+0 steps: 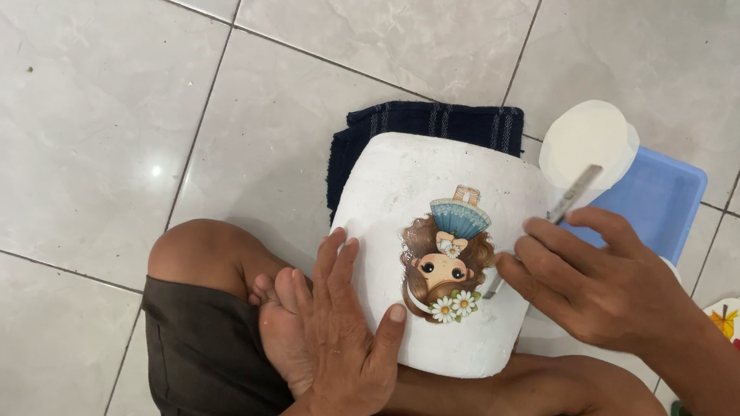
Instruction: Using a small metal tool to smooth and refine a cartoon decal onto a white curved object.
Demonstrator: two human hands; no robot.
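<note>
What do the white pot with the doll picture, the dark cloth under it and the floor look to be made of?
The white pot looks like painted clay or plaster: matte, chalky, faintly uneven; I can't tell which. The doll picture seems a thin printed paper cutout lying flat. The dark cloth is woven fabric with pale stripes. The floor is glossy grey tile, with grout lines and a light glint.

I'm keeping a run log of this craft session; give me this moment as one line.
left hand: flat on white pot | right hand: brush at doll sticker | behind: blue tray, dark cloth
</note>
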